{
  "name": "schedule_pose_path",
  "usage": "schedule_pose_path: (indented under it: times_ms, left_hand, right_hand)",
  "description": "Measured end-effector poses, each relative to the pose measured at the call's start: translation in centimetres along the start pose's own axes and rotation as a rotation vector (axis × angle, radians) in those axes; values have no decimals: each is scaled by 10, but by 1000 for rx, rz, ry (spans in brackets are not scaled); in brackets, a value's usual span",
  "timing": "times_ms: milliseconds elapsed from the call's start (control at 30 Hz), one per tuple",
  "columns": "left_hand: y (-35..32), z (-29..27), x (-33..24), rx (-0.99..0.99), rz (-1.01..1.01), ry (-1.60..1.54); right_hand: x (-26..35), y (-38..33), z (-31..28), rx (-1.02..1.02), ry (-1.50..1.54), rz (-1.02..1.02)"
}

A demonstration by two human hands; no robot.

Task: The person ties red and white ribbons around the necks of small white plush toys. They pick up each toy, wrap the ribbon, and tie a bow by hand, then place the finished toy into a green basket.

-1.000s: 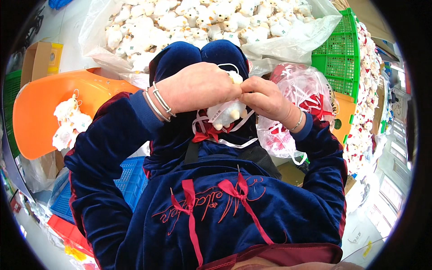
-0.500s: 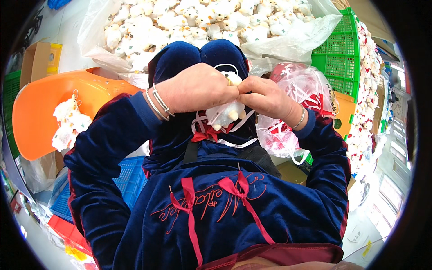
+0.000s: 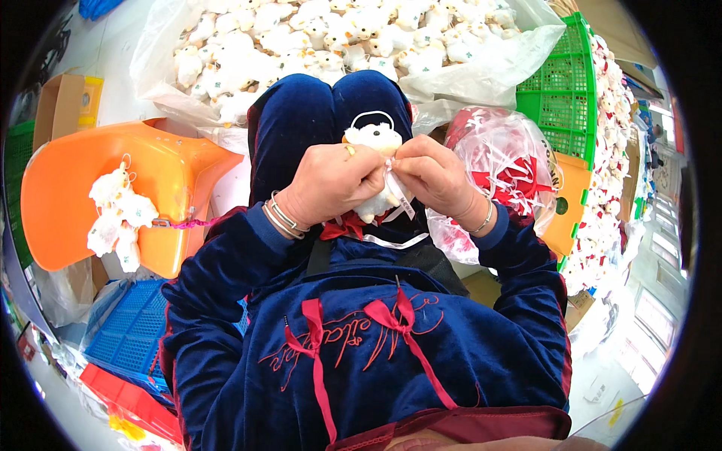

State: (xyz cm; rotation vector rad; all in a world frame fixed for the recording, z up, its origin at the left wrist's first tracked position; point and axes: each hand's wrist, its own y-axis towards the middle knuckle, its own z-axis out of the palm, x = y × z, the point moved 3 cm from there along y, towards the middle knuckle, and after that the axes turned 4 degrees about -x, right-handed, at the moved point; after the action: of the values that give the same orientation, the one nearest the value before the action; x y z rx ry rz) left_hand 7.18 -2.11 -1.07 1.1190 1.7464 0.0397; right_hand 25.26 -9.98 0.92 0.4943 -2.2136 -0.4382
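A small white plush toy [image 3: 376,137] with dark eyes and a white hanging loop lies over my lap, its head pointing away from me. My left hand [image 3: 331,180] is closed at the toy's neck, thumb and fingers pinched on a narrow white ribbon. Close beside it, my right hand [image 3: 436,177] also pinches the white ribbon [image 3: 398,186], part of which hangs over the toy's body. The fingers hide the ribbon's crossing point. Below the toy, red fabric pieces [image 3: 346,227] with white ribbons rest on my lap.
A large clear bag [image 3: 481,79] full of similar plush toys lies beyond my knees. On the left, an orange chair [image 3: 60,203] carries several finished-looking toys [image 3: 120,210]. A plastic bag of red pieces [image 3: 504,150] and a green crate [image 3: 556,98] stand right; a blue crate [image 3: 128,327] sits lower left.
Both hands have come lower and nearer to me, and my left forearm has swung inward. The toy's face, hidden before, now shows above my fingers.
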Motion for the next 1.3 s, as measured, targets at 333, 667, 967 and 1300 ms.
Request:
schedule_pose_path:
  times_ms: [333, 667, 967, 1300]
  left_hand:
    - [9, -9, -8, 177, -186, -30]
    - [5, -7, -9, 165, -168, 64]
    - [-3, -4, -11, 48, -192, 53]
    - [-18, -18, -3, -46, -658, -526]
  right_hand:
    - [3, -1, 2, -38, -2, -26]
    - [4, 1, 3, -35, 11, 2]
    - [13, 1, 1, -37, 50, 127]
    - [4, -22, -16, -199, 0, 394]
